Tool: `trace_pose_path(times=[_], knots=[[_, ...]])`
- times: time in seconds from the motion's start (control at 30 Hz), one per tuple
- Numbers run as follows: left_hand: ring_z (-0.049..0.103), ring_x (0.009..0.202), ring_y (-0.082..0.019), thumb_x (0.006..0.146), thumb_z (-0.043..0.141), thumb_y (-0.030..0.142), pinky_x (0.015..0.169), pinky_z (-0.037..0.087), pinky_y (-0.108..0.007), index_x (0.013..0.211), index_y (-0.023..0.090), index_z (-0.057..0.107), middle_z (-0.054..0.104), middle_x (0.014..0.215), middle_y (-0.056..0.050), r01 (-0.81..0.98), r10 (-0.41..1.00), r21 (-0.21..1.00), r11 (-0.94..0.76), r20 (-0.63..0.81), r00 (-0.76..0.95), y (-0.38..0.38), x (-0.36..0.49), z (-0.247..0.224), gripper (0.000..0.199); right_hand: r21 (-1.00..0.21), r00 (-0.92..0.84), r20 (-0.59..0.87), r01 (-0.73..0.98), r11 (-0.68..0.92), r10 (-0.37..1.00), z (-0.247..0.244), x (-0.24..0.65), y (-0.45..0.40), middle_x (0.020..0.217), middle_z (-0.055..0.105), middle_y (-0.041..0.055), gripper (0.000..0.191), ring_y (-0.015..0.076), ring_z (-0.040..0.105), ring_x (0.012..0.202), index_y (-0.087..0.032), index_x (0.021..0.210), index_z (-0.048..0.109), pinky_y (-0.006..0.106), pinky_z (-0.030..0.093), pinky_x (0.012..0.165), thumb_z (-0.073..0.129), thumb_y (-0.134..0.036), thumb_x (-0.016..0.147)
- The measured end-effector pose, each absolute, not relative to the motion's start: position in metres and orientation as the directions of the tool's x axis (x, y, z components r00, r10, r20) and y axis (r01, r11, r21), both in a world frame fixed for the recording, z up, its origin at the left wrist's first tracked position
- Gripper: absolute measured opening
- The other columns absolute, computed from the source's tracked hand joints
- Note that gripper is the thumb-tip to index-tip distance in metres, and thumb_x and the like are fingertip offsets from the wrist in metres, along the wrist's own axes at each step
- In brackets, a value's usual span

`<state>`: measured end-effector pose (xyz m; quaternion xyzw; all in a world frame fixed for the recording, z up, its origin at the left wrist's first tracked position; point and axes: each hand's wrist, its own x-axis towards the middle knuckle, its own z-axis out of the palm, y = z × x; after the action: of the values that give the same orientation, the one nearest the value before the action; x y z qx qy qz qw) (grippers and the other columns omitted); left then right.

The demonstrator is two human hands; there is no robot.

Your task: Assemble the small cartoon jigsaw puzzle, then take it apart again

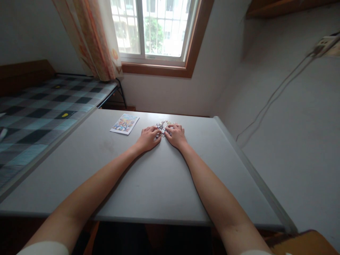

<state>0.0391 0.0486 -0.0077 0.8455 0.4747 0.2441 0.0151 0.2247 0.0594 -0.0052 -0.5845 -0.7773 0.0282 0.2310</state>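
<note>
A small heap of jigsaw puzzle pieces [163,124] lies toward the far side of the white table [156,184]. At the heap's left edge rests my left hand [150,137], palm down, its bent fingers a little apart and touching the pieces. My right hand [175,135] lies against the right side in much the same pose, fingers apart over the pieces. Neither hand visibly grips a piece, though the fingertips are partly lost among them. Left of my left hand, a colourful picture sheet [124,124] lies on the tabletop.
A bed with a checked cover [53,102] adjoins the table's left side. Behind the table are a barred window [151,32] and an orange patterned curtain [89,39]. A cable [276,92] hangs along the right wall. Part of a chair [310,244] shows at lower right.
</note>
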Motion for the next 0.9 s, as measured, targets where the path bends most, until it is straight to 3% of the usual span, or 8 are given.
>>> trace_pose_path(times=[0.3,0.9], knots=[[0.053,0.110,-0.026,0.089,0.053,0.035,0.093,0.038,-0.042,0.111,0.026,0.063,0.060,0.118,-0.006,0.795,0.805,0.248,-0.554,0.405,0.434,0.0499,0.0384,-0.0094,0.026,-0.349,-0.155,0.355,0.893,0.284,0.922,-0.0060,0.2250,0.0593,0.126,0.058,0.0049,0.027,0.0298,0.036,0.121,-0.032,0.106,0.073,0.046,0.034,0.099,0.053,-0.039,0.090],[0.052,0.111,-0.026,0.089,0.052,0.035,0.095,0.038,-0.041,0.111,0.027,0.063,0.060,0.119,-0.006,0.792,0.808,0.257,-0.553,0.396,0.436,0.0484,0.0391,-0.0061,0.025,-0.327,-0.174,0.390,0.892,0.313,0.904,-0.0029,0.2242,0.0573,0.121,0.061,0.0091,0.032,0.0294,0.040,0.116,-0.023,0.113,0.069,0.044,0.035,0.097,0.050,-0.031,0.090]])
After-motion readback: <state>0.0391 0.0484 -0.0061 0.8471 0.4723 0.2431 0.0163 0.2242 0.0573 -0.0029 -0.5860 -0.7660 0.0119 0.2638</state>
